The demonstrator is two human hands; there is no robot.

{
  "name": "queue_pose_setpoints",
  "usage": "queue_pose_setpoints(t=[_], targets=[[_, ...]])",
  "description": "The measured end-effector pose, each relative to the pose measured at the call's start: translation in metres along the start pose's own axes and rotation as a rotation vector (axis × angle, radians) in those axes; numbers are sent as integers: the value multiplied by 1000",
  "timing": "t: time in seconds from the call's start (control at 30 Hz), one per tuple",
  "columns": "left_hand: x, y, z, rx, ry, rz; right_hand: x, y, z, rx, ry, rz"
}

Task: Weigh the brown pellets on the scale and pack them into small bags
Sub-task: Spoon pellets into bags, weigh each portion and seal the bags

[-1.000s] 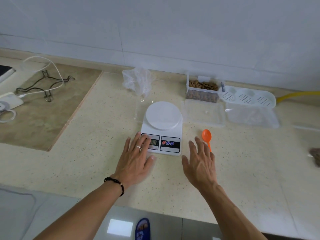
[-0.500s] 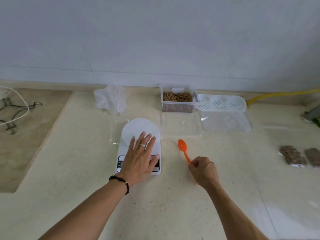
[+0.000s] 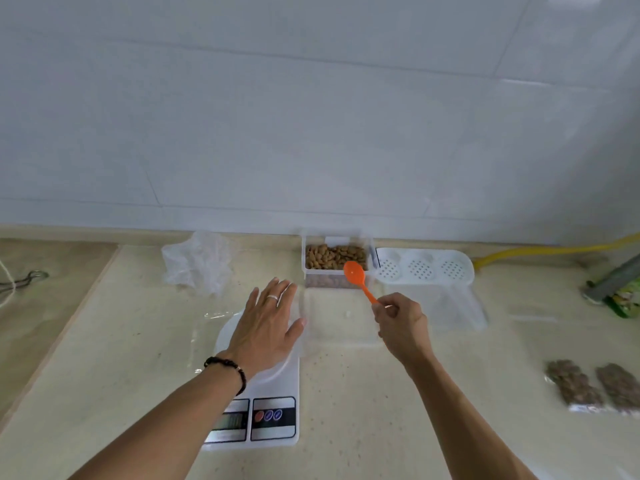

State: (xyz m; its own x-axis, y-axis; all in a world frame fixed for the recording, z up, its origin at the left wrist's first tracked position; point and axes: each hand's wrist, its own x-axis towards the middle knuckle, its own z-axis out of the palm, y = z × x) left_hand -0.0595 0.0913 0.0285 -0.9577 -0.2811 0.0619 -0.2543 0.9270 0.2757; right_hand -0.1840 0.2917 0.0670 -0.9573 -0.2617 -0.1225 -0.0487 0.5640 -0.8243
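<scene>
- The digital kitchen scale [image 3: 258, 419] sits nearest, its display and buttons facing the person and its white platter bare; nothing is on it to weigh yet.
- The left hand [image 3: 268, 323] has gone forward from the button panel, where it lay a second ago, past the platter; it now hovers flat, fingers straight and spread, holding nothing, fingertips toward a clear flat lid or tray [image 3: 337, 315] just beyond the scale.
- The right hand [image 3: 401, 322], which lay open on the worktop [image 3: 104, 358] a second ago, has picked up the orange spoon [image 3: 356, 278] and pinches its handle end; the bowl is raised at the near rim of the clear tub of brown pellets [image 3: 335, 259].
- My reading: scooping is about to begin, but no bag or dish waits on the platter, so the left hand is probably fetching one.
- Far right, two small filled bags [image 3: 592, 386] lie side by side, so some packing is already done.
- Room: the strip between scale and filled bags lies open for the right arm; the tub stands against the wall [image 3: 311, 116], a white perforated tray [image 3: 424, 270] touching its right side, so the spoon has little room to go beyond or to the right of the tub.
- A crumpled heap of empty bags [image 3: 197, 263] lies back left, within the left hand's reach.
</scene>
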Motion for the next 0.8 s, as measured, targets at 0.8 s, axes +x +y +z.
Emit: queue_pose_setpoints(t=[0.8], targets=[[88, 8, 1, 2, -213, -148, 138, -19, 38, 58, -294, 56]])
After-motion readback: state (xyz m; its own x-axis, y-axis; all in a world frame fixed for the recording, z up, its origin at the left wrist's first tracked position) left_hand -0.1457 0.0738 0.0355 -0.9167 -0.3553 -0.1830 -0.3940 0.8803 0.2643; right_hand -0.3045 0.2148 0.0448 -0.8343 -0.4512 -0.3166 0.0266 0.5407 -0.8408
